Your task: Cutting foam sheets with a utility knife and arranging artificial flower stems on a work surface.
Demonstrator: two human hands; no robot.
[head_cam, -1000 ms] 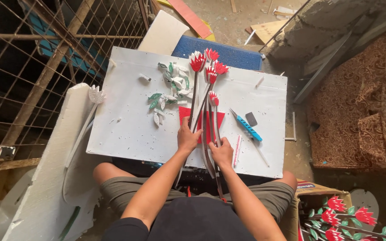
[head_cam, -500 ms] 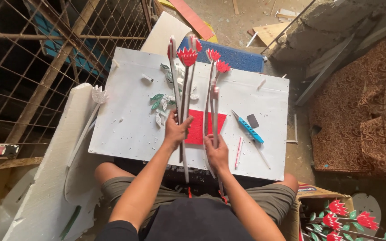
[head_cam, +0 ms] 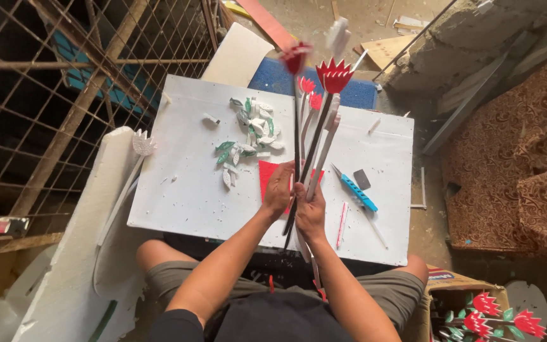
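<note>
Both hands (head_cam: 294, 201) closed around upright red flower stems (head_cam: 311, 136); more red flowers (head_cam: 485, 316) in cardboard box (head_cam: 441, 285)

1. A makeshift craft workshop on a rough dirt floor (head_cam: 324, 25).
2. A white foam board table (head_cam: 185, 190) carries cut leaves (head_cam: 248, 136) and a blue utility knife (head_cam: 357, 193).
3. Wire mesh (head_cam: 64, 95) and scrap boards (head_cam: 267, 22) surround it.

— What carries the things here?

— A white board (head_cam: 185, 190) laid flat as a table top.

— And what lies on it?

— A heap of small green and white leaf cut-outs (head_cam: 248, 136), a red sheet (head_cam: 270, 174) near the middle, a blue cutter knife (head_cam: 356, 190), a small dark block (head_cam: 362, 179) just beside it, and a thin pink stick (head_cam: 341, 225).
</note>
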